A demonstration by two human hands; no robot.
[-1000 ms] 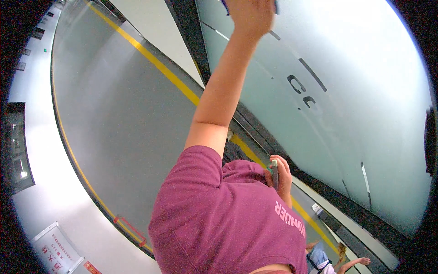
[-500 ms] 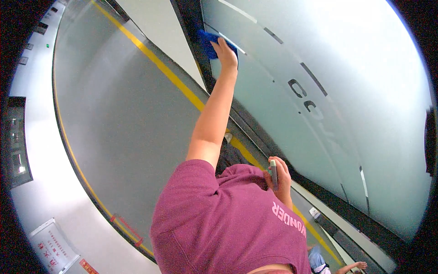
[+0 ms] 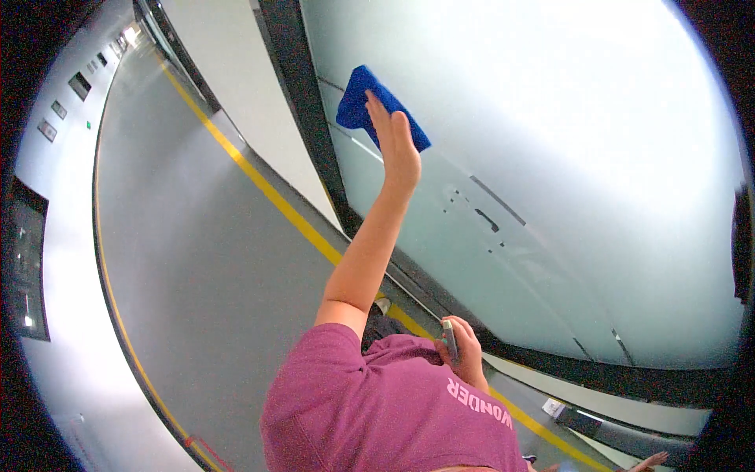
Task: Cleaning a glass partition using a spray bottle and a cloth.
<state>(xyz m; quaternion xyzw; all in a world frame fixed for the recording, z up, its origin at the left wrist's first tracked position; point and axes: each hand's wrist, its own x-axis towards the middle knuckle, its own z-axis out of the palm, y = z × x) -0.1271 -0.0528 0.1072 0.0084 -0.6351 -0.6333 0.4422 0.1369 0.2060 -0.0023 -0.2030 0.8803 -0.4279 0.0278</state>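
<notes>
My left arm reaches up to a frosted glass panel (image 3: 550, 110). There my left hand (image 3: 397, 153), fingers stretched, holds a blue cloth (image 3: 354, 108) spread against the glass, close to its dark frame. Lower down, near my shirt front, my right hand (image 3: 469, 354) is closed around a slim grey-green object (image 3: 451, 340); its kind is not clear. Clear strips and dark marks (image 3: 487, 220) break the frosting below my left hand.
A dark frame (image 3: 303, 102) borders the glass, with a white wall panel (image 3: 228, 71) beside it. Grey floor (image 3: 197, 275) with a yellow line (image 3: 275, 204) runs along the left. At the lower right another person's hand (image 3: 651, 462) shows near a low ledge.
The blue cloth and my left hand have shifted from the dark frame's edge onto the glass, and more of the cloth shows. The whole view has turned a little. My right hand keeps its hold.
</notes>
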